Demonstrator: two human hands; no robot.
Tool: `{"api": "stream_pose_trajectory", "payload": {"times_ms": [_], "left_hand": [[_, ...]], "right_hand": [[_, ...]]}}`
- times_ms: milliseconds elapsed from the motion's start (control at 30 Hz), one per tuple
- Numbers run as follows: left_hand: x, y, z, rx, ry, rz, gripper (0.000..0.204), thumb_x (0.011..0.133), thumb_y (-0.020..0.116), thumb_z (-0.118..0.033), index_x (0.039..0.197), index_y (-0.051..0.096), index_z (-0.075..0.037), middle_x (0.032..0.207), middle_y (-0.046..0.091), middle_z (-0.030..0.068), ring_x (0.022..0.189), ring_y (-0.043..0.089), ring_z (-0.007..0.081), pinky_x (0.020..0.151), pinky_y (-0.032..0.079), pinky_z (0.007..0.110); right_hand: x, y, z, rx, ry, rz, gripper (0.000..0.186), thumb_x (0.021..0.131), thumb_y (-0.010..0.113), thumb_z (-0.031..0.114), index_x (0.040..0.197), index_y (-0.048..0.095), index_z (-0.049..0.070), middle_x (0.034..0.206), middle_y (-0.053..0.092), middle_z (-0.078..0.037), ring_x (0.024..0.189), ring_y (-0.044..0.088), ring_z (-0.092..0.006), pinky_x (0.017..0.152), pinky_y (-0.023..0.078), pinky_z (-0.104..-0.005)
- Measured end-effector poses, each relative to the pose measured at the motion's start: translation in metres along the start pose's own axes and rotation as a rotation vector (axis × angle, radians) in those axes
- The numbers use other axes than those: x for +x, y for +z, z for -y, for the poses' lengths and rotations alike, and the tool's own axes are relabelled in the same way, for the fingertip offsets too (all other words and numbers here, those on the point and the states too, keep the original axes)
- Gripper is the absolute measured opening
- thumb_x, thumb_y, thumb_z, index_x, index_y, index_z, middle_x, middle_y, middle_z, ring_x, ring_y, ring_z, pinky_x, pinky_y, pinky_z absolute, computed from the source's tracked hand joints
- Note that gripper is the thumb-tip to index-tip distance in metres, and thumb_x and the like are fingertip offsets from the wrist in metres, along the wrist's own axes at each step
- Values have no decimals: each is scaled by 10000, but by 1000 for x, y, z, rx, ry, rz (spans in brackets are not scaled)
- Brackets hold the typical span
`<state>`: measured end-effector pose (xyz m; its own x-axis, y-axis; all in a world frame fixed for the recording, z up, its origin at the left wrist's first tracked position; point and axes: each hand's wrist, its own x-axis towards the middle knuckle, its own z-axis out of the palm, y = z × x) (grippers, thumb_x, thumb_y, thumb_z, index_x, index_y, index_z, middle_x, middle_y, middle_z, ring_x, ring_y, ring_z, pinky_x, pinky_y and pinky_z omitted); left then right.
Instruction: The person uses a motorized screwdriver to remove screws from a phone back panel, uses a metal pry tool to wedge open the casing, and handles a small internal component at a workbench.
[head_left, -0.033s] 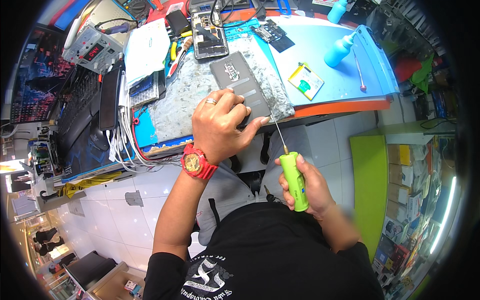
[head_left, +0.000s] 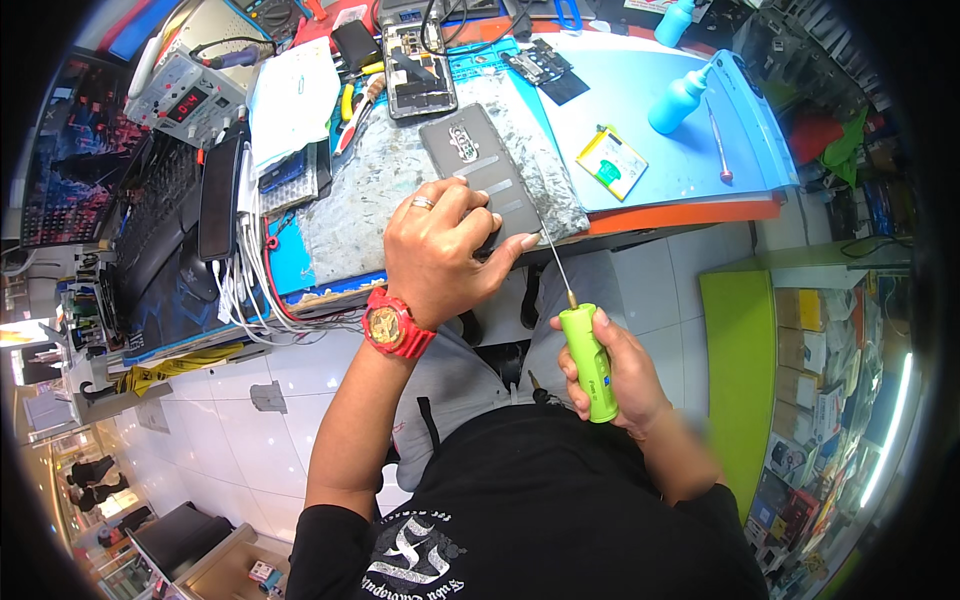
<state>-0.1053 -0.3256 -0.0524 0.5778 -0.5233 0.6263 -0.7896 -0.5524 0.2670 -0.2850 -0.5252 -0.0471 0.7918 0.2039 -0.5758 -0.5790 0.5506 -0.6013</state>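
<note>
My left hand [head_left: 440,235] is closed over the near end of a dark grey phone panel [head_left: 500,172], its thumb at the panel's near right corner. The panel has pale strips across it and a small printed emblem at its far end. It lies tilted on the stained grey work mat [head_left: 360,200], its near end at the table edge. In my right hand [head_left: 625,370] is a bright green-handled tool [head_left: 588,365] with a thin metal rod [head_left: 560,268]. The rod's tip reaches the panel's near right corner beside my left thumb; whether it touches cannot be made out.
An opened phone [head_left: 418,75] lies behind the panel. To the right are a yellow-edged battery [head_left: 612,162], a blue bottle [head_left: 678,100] and a screwdriver [head_left: 719,140]. White cables [head_left: 243,265], a standing phone [head_left: 219,200] and a power supply [head_left: 187,100] occupy the left.
</note>
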Motion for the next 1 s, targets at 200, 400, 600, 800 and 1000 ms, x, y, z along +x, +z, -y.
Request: {"api": "stream_pose_trajectory", "payload": {"times_ms": [200, 400, 600, 800, 1000], "left_hand": [[0, -3, 1, 1, 11, 22, 351, 723, 965, -343, 774, 739, -80, 947, 755, 74, 1053, 752, 336, 808, 584, 431], [-5, -33, 19, -33, 83, 213, 368, 740, 940, -312, 946, 752, -71, 1048, 746, 97, 1156, 712, 364, 1004, 547, 508], [-1, -37, -9, 57, 45, 299, 489, 850, 856, -282, 1256, 707, -52, 1331, 673, 173, 1356, 595, 395, 1143, 469, 548], [-17, -16, -10, 48, 0, 192, 407, 860, 854, -257, 1172, 743, -20, 1280, 714, 175, 1319, 634, 393, 1131, 488, 541], [-15, -17, -7, 35, 22, 193, 380, 847, 855, -223, 1159, 754, -32, 1272, 724, 161, 1303, 650, 380, 1137, 490, 540]], "right_hand": [[0, 0, 0, 14, -10, 8, 600, 1160, 363, 501, 1410, 529, -18, 847, 617, -102, 512, 599, -161, 452, 532, -305], [-19, -4, 0, -107, -109, 25, 546, 1169, 380, 449, 1427, 514, -12, 883, 627, -122, 552, 618, -170, 509, 555, -316], [-18, 8, -21, -6, -34, 58, 410, 1159, 447, 438, 1303, 517, 61, 938, 650, -105, 648, 685, -177, 582, 579, -316], [-9, 21, -32, -23, -6, 38, 505, 1164, 387, 475, 1382, 513, 37, 917, 628, -112, 618, 656, -181, 536, 562, -318], [-7, 26, -30, -58, 39, 28, 535, 1166, 360, 492, 1376, 512, 24, 886, 598, -97, 576, 606, -158, 505, 533, -308]]}}
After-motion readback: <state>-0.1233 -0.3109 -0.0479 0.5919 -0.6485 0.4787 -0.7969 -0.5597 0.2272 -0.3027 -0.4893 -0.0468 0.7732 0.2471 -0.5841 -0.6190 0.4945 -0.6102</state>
